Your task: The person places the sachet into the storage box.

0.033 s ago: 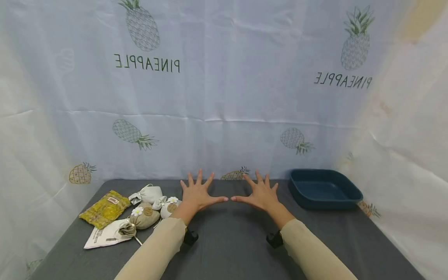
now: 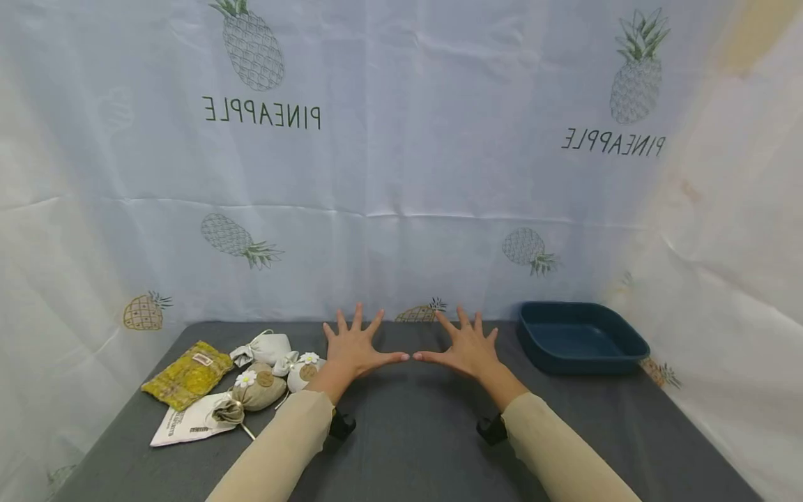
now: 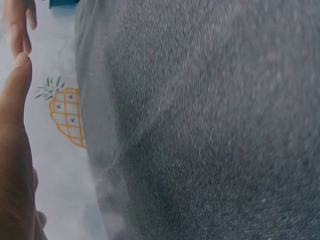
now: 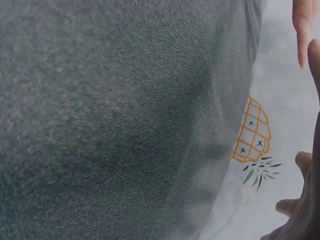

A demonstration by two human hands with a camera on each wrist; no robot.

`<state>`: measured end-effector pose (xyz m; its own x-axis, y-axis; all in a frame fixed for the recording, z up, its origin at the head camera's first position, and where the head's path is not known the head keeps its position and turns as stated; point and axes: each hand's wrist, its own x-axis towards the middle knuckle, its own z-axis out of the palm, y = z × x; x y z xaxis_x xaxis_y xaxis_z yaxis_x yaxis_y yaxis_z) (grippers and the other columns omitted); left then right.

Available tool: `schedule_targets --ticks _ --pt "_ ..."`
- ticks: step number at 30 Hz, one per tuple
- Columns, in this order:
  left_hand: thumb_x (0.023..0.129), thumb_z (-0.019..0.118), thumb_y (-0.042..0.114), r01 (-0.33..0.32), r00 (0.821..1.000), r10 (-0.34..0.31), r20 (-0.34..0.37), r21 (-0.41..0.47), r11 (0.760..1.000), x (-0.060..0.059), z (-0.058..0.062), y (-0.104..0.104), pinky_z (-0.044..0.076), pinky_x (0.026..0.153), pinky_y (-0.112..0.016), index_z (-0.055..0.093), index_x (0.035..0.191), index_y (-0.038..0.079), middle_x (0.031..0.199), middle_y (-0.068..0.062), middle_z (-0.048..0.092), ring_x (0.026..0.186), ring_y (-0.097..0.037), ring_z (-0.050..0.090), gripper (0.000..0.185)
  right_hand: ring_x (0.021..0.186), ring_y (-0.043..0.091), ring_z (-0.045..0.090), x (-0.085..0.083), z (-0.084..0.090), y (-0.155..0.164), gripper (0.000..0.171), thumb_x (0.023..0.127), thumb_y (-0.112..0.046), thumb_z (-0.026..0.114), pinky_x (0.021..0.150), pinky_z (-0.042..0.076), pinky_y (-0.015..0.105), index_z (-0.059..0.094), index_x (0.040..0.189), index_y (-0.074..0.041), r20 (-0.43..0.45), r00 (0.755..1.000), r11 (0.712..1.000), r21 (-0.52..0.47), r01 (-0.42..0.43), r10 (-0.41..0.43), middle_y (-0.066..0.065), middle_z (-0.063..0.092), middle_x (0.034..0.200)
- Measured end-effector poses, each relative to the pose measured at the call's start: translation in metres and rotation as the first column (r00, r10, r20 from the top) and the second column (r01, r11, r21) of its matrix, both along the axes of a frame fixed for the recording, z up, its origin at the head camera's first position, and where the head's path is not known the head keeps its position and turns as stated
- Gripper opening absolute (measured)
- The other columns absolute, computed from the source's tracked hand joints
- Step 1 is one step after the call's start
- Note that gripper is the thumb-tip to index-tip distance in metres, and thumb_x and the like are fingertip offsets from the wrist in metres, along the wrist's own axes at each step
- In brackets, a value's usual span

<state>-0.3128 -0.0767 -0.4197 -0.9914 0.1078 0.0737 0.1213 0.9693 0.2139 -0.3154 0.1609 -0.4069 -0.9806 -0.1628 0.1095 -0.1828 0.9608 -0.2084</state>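
My left hand [image 2: 354, 350] is held out over the grey table with fingers spread and nothing in it. Mirroring it, my right hand [image 2: 469, 352] has its fingers fanned too and holds nothing. The two thumb tips point at each other, close together. Just left of the left hand lie a white pouch with a daisy [image 2: 305, 371], a tan drawstring pouch with a daisy [image 2: 260, 387] and a pale grey drawstring pouch [image 2: 270, 346]. Beyond them are a yellow patterned packet [image 2: 188, 375] and a flat white pouch [image 2: 188, 422]. Right of the right hand stands a dark blue tray [image 2: 583, 367].
The grey cloth-covered table [image 2: 410, 446] ends at a white curtain [image 2: 401, 167] printed with pineapples, which also runs along both sides. Dark straps [image 2: 341, 424] circle the wrists below beige sleeves [image 2: 282, 446].
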Motion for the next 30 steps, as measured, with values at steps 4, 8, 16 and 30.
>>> schedule_targets --ticks 4,8,16,30 --pt "0.072 0.054 0.092 -0.006 1.000 0.006 -0.012 0.000 1.000 0.001 -0.001 -0.001 0.011 0.115 -0.079 0.020 0.163 0.036 0.172 -0.014 0.006 0.153 -0.056 0.006 0.112 0.151 0.058 0.014 0.000 -0.001 -0.001 0.108 0.072 -0.085 0.063 0.107 0.016 0.086 0.031 0.160 -0.032 -0.004 1.000 1.000 0.003 0.006 -0.006 0.020 0.020 0.168" --pt "0.073 0.054 0.092 -0.009 1.000 0.009 -0.020 -0.010 1.000 0.001 0.000 -0.001 0.010 0.116 -0.079 0.019 0.163 0.036 0.172 -0.013 0.005 0.154 -0.056 0.006 0.111 0.152 0.057 0.014 0.000 -0.001 -0.001 0.108 0.072 -0.085 0.064 0.107 0.015 0.086 0.031 0.160 -0.032 -0.007 1.000 1.000 0.003 0.016 -0.016 0.021 0.020 0.168" --pt "0.072 0.052 0.093 -0.011 1.000 0.010 -0.030 -0.036 0.999 0.004 -0.002 -0.004 0.011 0.117 -0.077 0.019 0.163 0.036 0.172 -0.013 0.004 0.154 -0.055 0.005 0.112 0.153 0.056 0.012 0.003 -0.005 0.008 0.112 0.071 -0.088 0.061 0.109 0.014 0.085 0.028 0.161 -0.031 -0.001 1.000 1.000 0.001 0.021 -0.021 0.021 0.021 0.168" --pt "0.075 0.050 0.093 0.029 0.997 -0.028 -0.078 0.007 1.000 0.010 -0.004 0.029 0.015 0.119 -0.073 0.019 0.163 0.031 0.172 -0.013 0.011 0.155 -0.053 0.011 0.112 0.153 0.053 0.016 0.019 -0.005 0.078 0.100 0.082 -0.070 0.069 0.113 0.016 0.080 0.034 0.160 -0.017 -0.257 0.963 0.977 -0.211 0.024 -0.079 0.026 0.028 0.163"
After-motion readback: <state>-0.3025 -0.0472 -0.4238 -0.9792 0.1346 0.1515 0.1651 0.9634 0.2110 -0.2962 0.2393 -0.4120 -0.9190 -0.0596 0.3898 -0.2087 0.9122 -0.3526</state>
